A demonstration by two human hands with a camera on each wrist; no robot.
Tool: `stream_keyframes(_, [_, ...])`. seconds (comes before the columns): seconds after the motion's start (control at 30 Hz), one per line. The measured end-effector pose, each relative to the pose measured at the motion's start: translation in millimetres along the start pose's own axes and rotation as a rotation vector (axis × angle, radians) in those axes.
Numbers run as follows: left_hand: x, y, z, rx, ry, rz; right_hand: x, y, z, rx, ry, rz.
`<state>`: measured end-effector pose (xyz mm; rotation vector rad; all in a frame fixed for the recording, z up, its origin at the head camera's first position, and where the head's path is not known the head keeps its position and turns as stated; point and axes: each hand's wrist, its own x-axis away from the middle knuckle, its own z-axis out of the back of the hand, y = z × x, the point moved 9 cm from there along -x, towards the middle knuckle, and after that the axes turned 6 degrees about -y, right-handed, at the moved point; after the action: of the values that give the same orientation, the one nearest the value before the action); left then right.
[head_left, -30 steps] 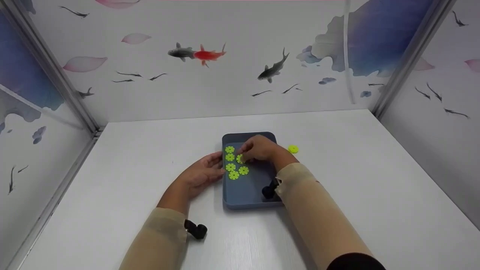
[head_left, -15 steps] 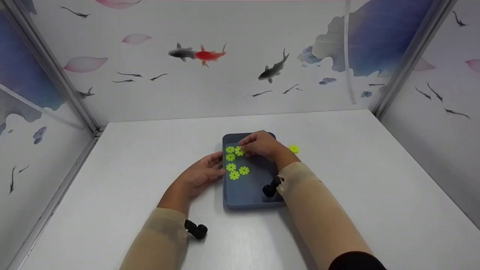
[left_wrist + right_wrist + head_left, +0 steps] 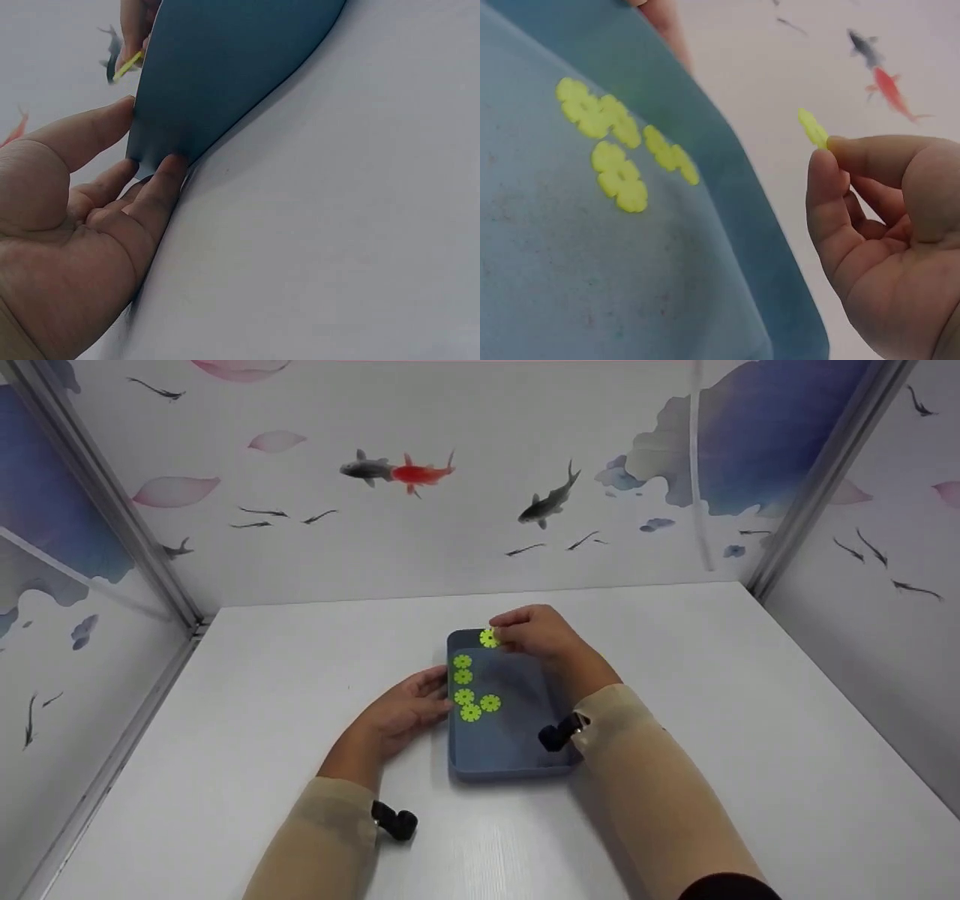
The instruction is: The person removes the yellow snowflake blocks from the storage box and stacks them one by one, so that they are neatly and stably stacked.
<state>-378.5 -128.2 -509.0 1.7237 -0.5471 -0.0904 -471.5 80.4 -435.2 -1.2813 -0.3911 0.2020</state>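
Observation:
A grey-blue rectangular tray (image 3: 495,746) lies on the white table. My right hand (image 3: 541,634) is raised over the tray's far end and pinches a yellow-green notched plastic disc (image 3: 488,638) between thumb and finger. The right wrist view shows this disc (image 3: 812,127) nearly edge-on, apart from the tray. Several more notched discs (image 3: 463,676) lie flat inside, in a line along the left wall with one beside it (image 3: 490,703). My left hand (image 3: 405,709) rests against the tray's left side. In the left wrist view its fingertips (image 3: 174,166) touch the outer wall.
White printed panels (image 3: 480,540) with fish and petals stand behind the table and on both sides. Metal posts (image 3: 142,517) run up the corners. Small black cameras (image 3: 397,823) stick out from the two sleeves.
My right hand has lifted the disc it pinches from among the others and moved it away toward the tray's far end. A loose disc right of the tray is now hidden. My left hand stays put.

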Motion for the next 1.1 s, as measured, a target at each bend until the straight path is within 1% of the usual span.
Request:
stream_keyframes(0.1, [0.2, 0.3, 0.6, -0.006, 0.016, 0.004, 9.6, -2.9, 11.3, -0.058, 0.029, 0.023])
stream_keyframes(0.2, [-0.6, -0.4, 0.8, -0.015, 0.020, 0.007, 18.8, 0.9, 26.5, -0.088, 0.061, 0.026])
stream_keyframes(0.43, [-0.7, 0.1, 1.5, -0.028, 0.021, 0.006, 39.4, 18.9, 65.4, -0.143, 0.177, 0.000])
stream_keyframes(0.63, [-1.4, -1.4, 3.3, -0.041, 0.026, 0.011, 50.8, 35.5, 92.7, -0.182, 0.225, -0.042])
stream_keyframes(0.8, [-1.6, -2.4, 2.9, -0.041, 0.025, 0.019, 57.7, 49.3, 109.3, -0.197, 0.246, -0.081])
stream_keyframes(0.9, [-1.8, -2.6, 2.1, -0.034, 0.020, 0.022, 60.8, 58.1, 116.8, -0.210, 0.261, -0.091])
stream_keyframes(1.0, [-2.0, -2.2, 1.9, -0.023, 0.013, 0.015, 61.1, 67.7, 122.7, -0.231, 0.270, -0.091])
stream_keyframes(1.1, [-2.1, -2.1, 3.2, -0.010, 0.014, 0.013, 59.7, 78.7, 128.0, -0.234, 0.283, -0.108])
